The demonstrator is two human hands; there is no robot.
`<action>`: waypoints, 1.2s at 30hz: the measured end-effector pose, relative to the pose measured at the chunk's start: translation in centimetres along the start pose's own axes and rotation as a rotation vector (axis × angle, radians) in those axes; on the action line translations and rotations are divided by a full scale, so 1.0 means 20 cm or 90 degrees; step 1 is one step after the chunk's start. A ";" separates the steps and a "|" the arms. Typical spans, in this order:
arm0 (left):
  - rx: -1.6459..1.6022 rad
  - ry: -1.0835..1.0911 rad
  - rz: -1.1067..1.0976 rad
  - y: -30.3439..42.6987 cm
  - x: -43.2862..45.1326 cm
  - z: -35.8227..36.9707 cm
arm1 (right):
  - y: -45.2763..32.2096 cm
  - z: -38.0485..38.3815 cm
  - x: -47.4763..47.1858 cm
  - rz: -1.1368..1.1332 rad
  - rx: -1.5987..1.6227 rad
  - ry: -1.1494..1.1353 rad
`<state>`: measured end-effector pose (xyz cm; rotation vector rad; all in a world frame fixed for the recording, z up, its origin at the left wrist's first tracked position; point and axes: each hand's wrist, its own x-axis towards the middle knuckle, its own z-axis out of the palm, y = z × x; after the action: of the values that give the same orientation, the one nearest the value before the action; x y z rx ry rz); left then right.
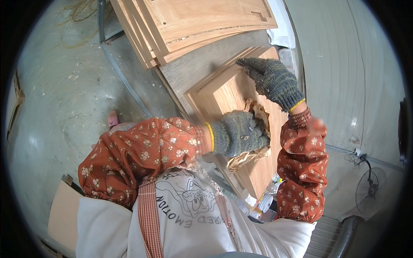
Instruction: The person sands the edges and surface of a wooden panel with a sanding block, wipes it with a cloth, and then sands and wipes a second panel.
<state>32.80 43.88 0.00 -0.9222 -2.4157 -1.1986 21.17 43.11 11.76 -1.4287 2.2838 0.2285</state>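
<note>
My left hand (240,133), in a dark grey knit glove with a yellow cuff, is closed on a crumpled sheet of brown paper (248,158), pressed on the face of a wooden panel (222,93). My right hand (274,80), in a matching glove, lies over the upper far part of the same panel, its fingertips at the raised frame edge. Whether it grips the edge cannot be told. The panel has a stepped frame and lies on a grey worktop (196,64).
More wooden panels (200,25) lie stacked at the worktop's far end, beside a white wrapped bundle (282,25). Small packets and rolls (266,201) lie by the near end. A fan (371,187) stands to the right. A metal strip (125,77) crosses the floor at left.
</note>
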 end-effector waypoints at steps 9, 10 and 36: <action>-0.090 0.397 0.020 -0.16 0.01 0.23 | -0.18 0.16 -0.01 -0.301 -0.008 0.006; 0.007 0.327 -0.010 -0.20 -0.01 0.21 | -0.14 0.14 0.04 -0.234 0.023 0.023; 0.081 0.281 0.047 -0.16 0.00 -0.05 | -0.03 0.08 0.08 -0.068 0.021 -0.051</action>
<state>30.58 41.70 -1.42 -0.6239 -2.0585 -1.0739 21.52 42.17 9.59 -1.4923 2.1318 0.2110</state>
